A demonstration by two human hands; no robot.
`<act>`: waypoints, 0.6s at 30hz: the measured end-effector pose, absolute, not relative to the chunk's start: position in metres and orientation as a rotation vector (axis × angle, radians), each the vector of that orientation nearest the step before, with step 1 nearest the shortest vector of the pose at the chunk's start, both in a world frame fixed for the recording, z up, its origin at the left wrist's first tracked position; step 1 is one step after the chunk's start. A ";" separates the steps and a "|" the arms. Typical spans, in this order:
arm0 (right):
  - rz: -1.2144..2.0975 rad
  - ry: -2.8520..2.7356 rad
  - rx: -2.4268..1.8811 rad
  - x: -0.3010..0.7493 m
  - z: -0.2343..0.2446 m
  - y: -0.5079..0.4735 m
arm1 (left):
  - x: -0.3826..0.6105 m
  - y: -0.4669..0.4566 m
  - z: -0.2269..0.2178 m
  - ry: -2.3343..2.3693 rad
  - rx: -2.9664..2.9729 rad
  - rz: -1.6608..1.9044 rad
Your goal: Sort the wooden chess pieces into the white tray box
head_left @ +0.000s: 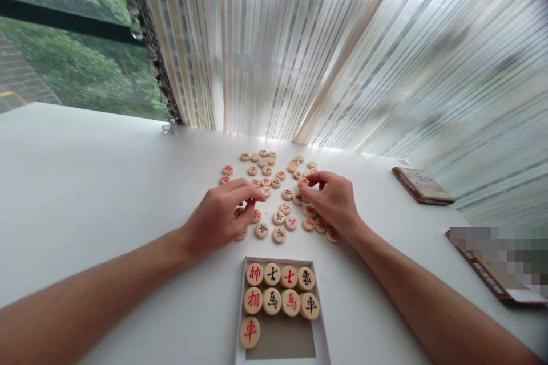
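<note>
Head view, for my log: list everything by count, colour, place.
open box: one, white, bottom centre
boxed pieces: nine, pale, red- or black-marked, inside
loose pieces: many, pale, some marked, mid-table
table: one, white, beneath pieces
flat items: two, brown-edged, right
curtain: uncounted, white and beige, behind table
beads: several, dark and clear, curtain edge
window: one, dark-framed, left
foliage: uncounted, green, outside
brickwork: one patch, grey, outside
left hand, forearm: one each, bare, left
right hand, forearm: one each, bare, right

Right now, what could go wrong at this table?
Loose pale round wooden pieces lie crowded around the left hand and right hand, so either might knock some aside. In the shallow white-walled cardboard box, the lone red-marked wooden disc in the nearest row has bare space beside it and could slide if bumped.
</note>
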State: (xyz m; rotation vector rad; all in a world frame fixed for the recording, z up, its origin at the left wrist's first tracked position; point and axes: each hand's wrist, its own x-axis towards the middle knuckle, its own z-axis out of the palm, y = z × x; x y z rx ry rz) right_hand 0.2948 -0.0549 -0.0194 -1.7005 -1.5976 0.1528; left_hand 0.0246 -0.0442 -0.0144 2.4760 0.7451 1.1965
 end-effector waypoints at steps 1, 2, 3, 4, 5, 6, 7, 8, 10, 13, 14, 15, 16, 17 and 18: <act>0.160 -1.592 -1.677 0.292 -0.018 -0.058 | 0.024 -0.044 -0.015 0.732 2.471 1.205; 0.186 -1.583 -1.646 0.289 -0.016 -0.062 | 0.024 -0.044 -0.015 0.719 2.464 1.213; 0.242 -1.564 -1.608 0.286 -0.014 -0.066 | 0.024 -0.044 -0.016 0.712 2.456 1.218; 0.329 -1.537 -1.558 0.282 -0.013 -0.070 | 0.024 -0.045 -0.015 0.708 2.444 1.220; 0.475 -1.479 -1.481 0.277 -0.011 -0.075 | 0.024 -0.045 -0.015 0.705 2.428 1.224; 0.625 -1.421 -1.400 0.273 -0.011 -0.080 | 0.025 -0.046 -0.014 0.706 2.405 1.231; 0.745 -1.374 -1.322 0.268 -0.010 -0.084 | 0.025 -0.047 -0.013 0.714 2.371 1.236; 0.830 -1.338 -1.257 0.264 -0.009 -0.089 | 0.027 -0.049 -0.012 0.730 2.317 1.238; 0.931 -1.303 -1.160 0.257 -0.008 -0.097 | 0.030 -0.055 -0.010 0.779 2.149 1.208; 1.041 -1.258 -1.078 0.250 -0.007 -0.107 | 0.038 -0.065 -0.008 0.794 1.816 1.097; 1.067 -1.247 -1.060 0.248 -0.007 -0.109 | 0.040 -0.068 -0.008 0.777 1.717 1.065; 1.087 -1.240 -1.044 0.247 -0.007 -0.111 | 0.042 -0.071 -0.008 0.760 1.629 1.033; 1.103 -1.235 -1.030 0.246 -0.008 -0.112 | 0.044 -0.073 -0.007 0.748 1.549 1.005; 1.119 -1.230 -1.016 0.245 -0.008 -0.114 | 0.044 -0.074 -0.007 0.741 1.481 0.978; 1.133 -1.225 -1.003 0.244 -0.008 -0.115 | 0.045 -0.075 -0.007 0.736 1.432 0.951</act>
